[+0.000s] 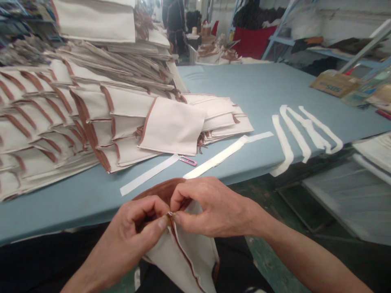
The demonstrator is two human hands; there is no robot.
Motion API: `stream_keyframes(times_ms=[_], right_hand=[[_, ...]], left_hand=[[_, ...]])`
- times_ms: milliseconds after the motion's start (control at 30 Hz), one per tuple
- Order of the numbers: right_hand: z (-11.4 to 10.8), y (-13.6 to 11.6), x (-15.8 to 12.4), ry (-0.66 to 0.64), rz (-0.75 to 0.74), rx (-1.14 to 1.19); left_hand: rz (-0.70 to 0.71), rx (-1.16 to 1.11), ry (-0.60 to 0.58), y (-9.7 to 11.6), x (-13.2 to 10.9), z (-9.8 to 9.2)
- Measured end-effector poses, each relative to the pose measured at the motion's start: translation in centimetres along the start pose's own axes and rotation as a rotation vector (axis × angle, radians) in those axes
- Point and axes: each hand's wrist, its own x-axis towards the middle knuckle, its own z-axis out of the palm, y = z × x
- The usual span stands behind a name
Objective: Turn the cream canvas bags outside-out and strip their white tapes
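A cream canvas bag with a brown zipper and brown trim [186, 252] rests on my lap below the table edge. My left hand [134, 228] is closed, pinching the bag's edge beside the small metal zipper pull [170, 213]. My right hand [210, 207] is closed too, thumb and forefinger pinched on the same spot from the other side. Both hands meet at the zipper's upper end.
Large stacks of similar cream bags with brown trim [76, 110] cover the left of the blue table [259, 89]. White fabric strips [302, 134] and small pink snips [188, 161] lie near the front edge. A cardboard box [334, 82] sits far right. A person stands far back.
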Motion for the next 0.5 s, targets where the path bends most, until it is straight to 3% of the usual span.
stream_keyframes(times_ms=[167, 500], right_hand=[[-0.2, 0.1, -0.1, 0.001, -0.027, -0.037], [-1.2, 0.2, 0.1, -0.065, -0.074, -0.053]], left_hand=[[0.021, 0.1, 0.016, 0.9, 0.5, -0.2], [0.071, 0.212, -0.025, -0.2, 0.4, -0.5]])
